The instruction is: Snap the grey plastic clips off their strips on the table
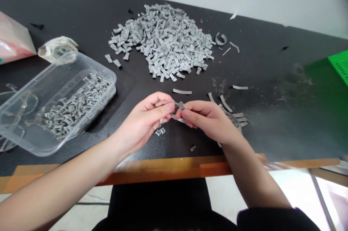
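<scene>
My left hand [146, 120] and my right hand [209, 118] meet over the black table near its front edge. Both pinch one small grey plastic piece [179, 105] between thumb and fingertips. Another small grey clip [160, 131] peeks out under my left hand, and I cannot tell whether the fingers hold it or it rests on the table. A big heap of grey plastic clips [165, 40] lies farther back, in the middle. A clear plastic tub [58, 75] at the left holds several of the same clips.
Thin grey curved strips [182, 91] lie scattered around my right hand. A tape roll [56, 48] and a pink bag [13, 40] sit at the far left, a green crate [339, 66] at the right. The wooden table edge [168, 169] runs below my wrists.
</scene>
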The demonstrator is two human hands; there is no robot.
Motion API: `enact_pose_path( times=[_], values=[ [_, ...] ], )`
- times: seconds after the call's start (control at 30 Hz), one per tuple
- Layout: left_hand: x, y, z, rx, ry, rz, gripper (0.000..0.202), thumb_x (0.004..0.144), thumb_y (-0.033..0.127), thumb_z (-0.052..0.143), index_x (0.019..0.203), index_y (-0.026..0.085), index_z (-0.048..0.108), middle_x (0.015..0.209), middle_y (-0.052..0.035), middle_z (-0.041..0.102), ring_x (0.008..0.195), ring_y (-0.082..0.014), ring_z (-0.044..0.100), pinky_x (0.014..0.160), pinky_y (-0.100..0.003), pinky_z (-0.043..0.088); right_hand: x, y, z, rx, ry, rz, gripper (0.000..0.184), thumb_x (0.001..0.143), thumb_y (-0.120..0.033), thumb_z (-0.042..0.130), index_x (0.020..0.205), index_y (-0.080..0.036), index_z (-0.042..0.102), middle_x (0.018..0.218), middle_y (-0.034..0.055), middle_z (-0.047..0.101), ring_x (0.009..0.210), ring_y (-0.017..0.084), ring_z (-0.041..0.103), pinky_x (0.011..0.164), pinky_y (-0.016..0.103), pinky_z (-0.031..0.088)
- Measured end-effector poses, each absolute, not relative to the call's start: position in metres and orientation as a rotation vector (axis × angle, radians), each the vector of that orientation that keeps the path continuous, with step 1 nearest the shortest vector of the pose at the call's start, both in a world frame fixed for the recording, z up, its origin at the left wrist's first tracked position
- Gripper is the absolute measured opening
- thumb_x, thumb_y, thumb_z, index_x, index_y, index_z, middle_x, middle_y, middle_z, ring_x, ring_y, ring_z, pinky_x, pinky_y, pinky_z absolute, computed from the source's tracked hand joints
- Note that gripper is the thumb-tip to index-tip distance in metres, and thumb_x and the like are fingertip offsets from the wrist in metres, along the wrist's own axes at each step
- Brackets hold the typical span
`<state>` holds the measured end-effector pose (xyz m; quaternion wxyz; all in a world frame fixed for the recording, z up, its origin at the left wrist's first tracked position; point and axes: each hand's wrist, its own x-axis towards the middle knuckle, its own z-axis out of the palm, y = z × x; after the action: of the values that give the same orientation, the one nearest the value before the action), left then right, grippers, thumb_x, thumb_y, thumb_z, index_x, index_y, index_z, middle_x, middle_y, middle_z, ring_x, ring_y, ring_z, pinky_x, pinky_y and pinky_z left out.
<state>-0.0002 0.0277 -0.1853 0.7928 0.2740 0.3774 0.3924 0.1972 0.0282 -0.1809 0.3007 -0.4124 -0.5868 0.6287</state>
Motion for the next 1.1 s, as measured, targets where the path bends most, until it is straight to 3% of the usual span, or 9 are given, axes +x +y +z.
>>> enact_pose_path(
  times=[0.13, 0.27, 0.4, 0.5, 0.6, 0.83, 1.1],
  values=[
    [0.001, 0.029, -0.183, 0.791, 0.860, 0.849, 0.008, 0.083, 0.021, 0.075, 0.083, 0.017, 0.068, 0.073, 0.0017, 0.066, 0.071, -0.0105, 0.060, 0.069, -0.021, 0.047, 0.194, 0.027, -0.181, -1.146, -1.576, 1.651, 0.024, 0.098, -0.035, 0.062, 0.086, -0.018, 0.073, 0.069, -0.0033, 0.056, 0.062, 0.011, 0.046, 0.062, 0.025, 0.038],
    [-0.001, 0.029, -0.180, 1.268, 1.038, 0.807, 0.004, 0.085, 0.021, 0.068, 0.084, 0.018, 0.066, 0.074, 0.0021, 0.061, 0.070, -0.0122, 0.056, 0.067, -0.024, 0.045, 0.193, 0.027, -0.182, -1.234, -1.688, 1.550, 0.023, 0.098, -0.031, 0.058, 0.083, -0.018, 0.069, 0.078, 0.0000, 0.063, 0.075, 0.015, 0.055, 0.071, 0.027, 0.043],
    [-0.004, 0.030, -0.179, 1.597, 1.076, 0.759, 0.008, 0.090, 0.025, 0.063, 0.089, 0.019, 0.068, 0.077, 0.0007, 0.063, 0.073, -0.0146, 0.058, 0.070, -0.026, 0.047, 0.192, 0.025, -0.183, -1.342, -1.856, 1.394, 0.024, 0.097, -0.027, 0.056, 0.076, -0.018, 0.063, 0.074, 0.0002, 0.061, 0.073, 0.016, 0.055, 0.066, 0.027, 0.040],
    [-0.005, 0.031, -0.181, 1.566, 1.090, 0.686, 0.018, 0.092, 0.033, 0.062, 0.082, 0.019, 0.067, 0.073, 0.0007, 0.063, 0.069, -0.0145, 0.057, 0.066, -0.026, 0.045, 0.190, 0.024, -0.183, -1.369, -2.008, 1.251, 0.025, 0.095, -0.022, 0.055, 0.071, -0.019, 0.057, 0.065, -0.0024, 0.054, 0.063, 0.013, 0.049, 0.060, 0.026, 0.035],
    [-0.005, 0.033, -0.182, 1.502, 1.117, 0.653, 0.018, 0.089, 0.031, 0.065, 0.076, 0.019, 0.064, 0.070, 0.0019, 0.062, 0.066, -0.0138, 0.056, 0.063, -0.025, 0.043, 0.189, 0.024, -0.185, -1.350, -2.133, 1.155, 0.025, 0.094, -0.018, 0.055, 0.069, -0.019, 0.053, 0.061, -0.0043, 0.049, 0.058, 0.011, 0.046, 0.058, 0.025, 0.033],
    [-0.003, 0.033, -0.178, 1.216, 1.133, 0.816, 0.005, 0.090, 0.023, 0.068, 0.090, 0.018, 0.070, 0.080, -0.0014, 0.074, 0.075, -0.0150, 0.068, 0.072, -0.024, 0.052, 0.195, 0.028, -0.186, -1.312, -1.860, 1.315, 0.028, 0.105, -0.033, 0.047, 0.089, -0.020, 0.067, 0.087, 0.0027, 0.070, 0.082, 0.017, 0.062, 0.075, 0.028, 0.044],
    [0.000, 0.026, -0.177, 1.184, 1.067, 0.866, 0.012, 0.092, 0.022, 0.068, 0.100, 0.019, 0.076, 0.090, -0.0025, 0.077, 0.084, -0.0159, 0.071, 0.082, -0.025, 0.055, 0.201, 0.029, -0.183, -1.159, -1.494, 1.709, 0.036, 0.101, -0.047, 0.057, 0.081, -0.018, 0.066, 0.061, -0.0057, 0.041, 0.056, 0.011, 0.035, 0.055, 0.027, 0.027]
  ],
)
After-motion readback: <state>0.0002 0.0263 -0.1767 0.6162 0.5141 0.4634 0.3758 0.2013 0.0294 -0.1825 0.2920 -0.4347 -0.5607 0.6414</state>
